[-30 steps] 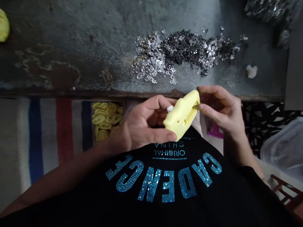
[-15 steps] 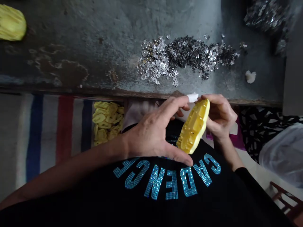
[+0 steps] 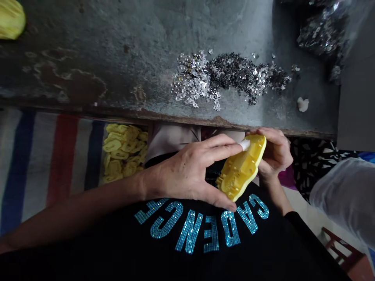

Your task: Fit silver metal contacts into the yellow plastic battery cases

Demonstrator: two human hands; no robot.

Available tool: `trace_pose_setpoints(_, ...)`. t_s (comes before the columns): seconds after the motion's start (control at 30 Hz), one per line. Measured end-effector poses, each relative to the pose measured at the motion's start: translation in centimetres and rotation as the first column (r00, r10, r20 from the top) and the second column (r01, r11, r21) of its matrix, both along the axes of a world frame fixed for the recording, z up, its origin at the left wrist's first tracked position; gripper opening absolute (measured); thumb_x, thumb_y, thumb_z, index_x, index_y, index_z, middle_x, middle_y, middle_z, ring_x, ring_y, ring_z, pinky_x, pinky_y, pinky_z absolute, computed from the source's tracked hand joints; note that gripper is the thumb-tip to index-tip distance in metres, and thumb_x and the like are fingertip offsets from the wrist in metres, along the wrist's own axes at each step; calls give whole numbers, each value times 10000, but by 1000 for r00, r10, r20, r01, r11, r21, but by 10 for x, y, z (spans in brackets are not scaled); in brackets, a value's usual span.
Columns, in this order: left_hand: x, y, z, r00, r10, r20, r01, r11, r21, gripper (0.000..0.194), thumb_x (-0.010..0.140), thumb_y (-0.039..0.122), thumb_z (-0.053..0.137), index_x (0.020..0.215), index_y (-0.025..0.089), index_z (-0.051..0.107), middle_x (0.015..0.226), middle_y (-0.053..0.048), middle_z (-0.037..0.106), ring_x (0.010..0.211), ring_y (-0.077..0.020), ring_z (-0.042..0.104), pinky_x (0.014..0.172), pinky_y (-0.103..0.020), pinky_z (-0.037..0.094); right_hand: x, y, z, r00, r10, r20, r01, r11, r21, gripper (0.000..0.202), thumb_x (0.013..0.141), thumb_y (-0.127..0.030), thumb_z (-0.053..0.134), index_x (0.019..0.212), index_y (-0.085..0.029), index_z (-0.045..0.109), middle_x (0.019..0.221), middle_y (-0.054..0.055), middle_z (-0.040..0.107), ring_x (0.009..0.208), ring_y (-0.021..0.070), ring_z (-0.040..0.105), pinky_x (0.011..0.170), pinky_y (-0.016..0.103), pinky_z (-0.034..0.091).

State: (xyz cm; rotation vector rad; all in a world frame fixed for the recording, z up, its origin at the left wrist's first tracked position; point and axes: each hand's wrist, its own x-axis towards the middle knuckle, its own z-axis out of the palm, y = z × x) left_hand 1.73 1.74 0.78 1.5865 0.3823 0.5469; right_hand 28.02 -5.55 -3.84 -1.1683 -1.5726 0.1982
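I read the yellow shell [image 3: 244,164] at the centre-right of the frame, in front of the dark shirt [image 3: 164,249] and just below the front edge of the table [image 3: 117,43]. Its long axis is slanted, from the upper end beside the right hand [image 3: 277,152] down and leftward to the lower end beside the thumb of the left hand [image 3: 187,168]. Relative to the left fingers, the shell lies to the right; relative to the right fingers, it lies to the left and below. The right hand is nearer: its fingers are closed on the upper right edge, partly hidden behind the shell, so I cannot tell the exact placing of each fingertip. The left hand is spread wide, thumb near the lower end, and the fingertip with the white wrap [image 3: 245,144] lies against the hollow side near the upper end; I cannot tell whether it presses. The shell is tilted, hollow side toward the upper left, with a wavy rim, small pegs and raised ribs inside. Above it, at the upper centre, small metal pieces [image 3: 231,74] lie in a loose pile; more yellow parts [image 3: 124,150] are heaped left of centre, below the table edge.
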Motion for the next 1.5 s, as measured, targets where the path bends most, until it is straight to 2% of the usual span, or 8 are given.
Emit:
trace_pose_setpoints(0.2,-9,-5,0,935,330,130,-304,935,-185,373,1050,394,856,1400,288,780,1294,-67,848,1152,-247,822,975,-325,670,-16,0,-4,921,0,-389,-101,966,-239,355,952,-322,953,1268,-317,791,1079,-8,806,919,155,796,825,275,658)
trace_pose_setpoints(0.3,-15,2,0,856,514,45,-489,836,-248,144,1149,396,733,1105,259,742,833,23,715,680,-123,664,615,-205,520,-13,4,6,829,191,-526,-472,745,-472,422,912,-366,1011,1269,-299,796,1045,-26,838,866,142,798,797,256,658)
trace_pose_setpoints(0.47,-17,26,1,970,216,-109,-240,916,-322,313,1107,493,778,964,225,704,707,13,707,499,-125,596,420,-225,390,-13,30,34,800,343,-493,-591,593,-546,578,889,-399,1040,1397,-264,801,1138,-1,857,965,135,776,884,257,638)
trace_pose_setpoints(0.57,-16,30,2,960,277,-35,-271,898,-347,289,1083,505,816,1188,254,717,708,38,728,488,-117,603,439,-202,372,-32,41,36,733,344,-587,-673,495,-549,390,919,-430,1007,1176,-220,803,972,-12,827,833,128,739,768,248,625)
trace_pose_setpoints(0.7,-29,10,-4,924,381,-23,-354,833,-426,610,983,441,934,1509,262,681,1032,-27,861,809,-194,809,664,-217,600,-60,36,18,611,75,-788,-653,611,-448,493,865,-586,1021,1029,-257,692,836,-54,761,676,110,662,613,228,584)
trace_pose_setpoints(0.8,-45,-11,-13,907,383,-175,-420,794,-439,529,973,366,934,1446,190,773,1228,-104,889,1019,-254,852,830,-254,675,-60,29,13,651,124,-749,-664,571,-483,451,892,-595,997,1079,-274,740,888,-35,795,691,122,681,634,260,604)
trace_pose_setpoints(1.0,-53,-18,-8,770,581,-264,-606,538,-586,466,987,427,862,1373,173,804,1117,-114,907,849,-256,866,714,-289,698,-11,58,25,991,77,110,-20,895,-445,60,1048,-336,828,1063,-287,859,1006,32,828,914,233,736,868,421,593)
trace_pose_setpoints(1.5,-48,-5,-4,801,558,-219,-544,524,-656,401,907,432,914,1191,181,781,1018,-99,876,834,-252,845,700,-296,682,-11,78,4,659,61,750,190,951,-244,222,1173,-374,600,1060,-271,760,977,51,760,993,291,666,907,453,463)
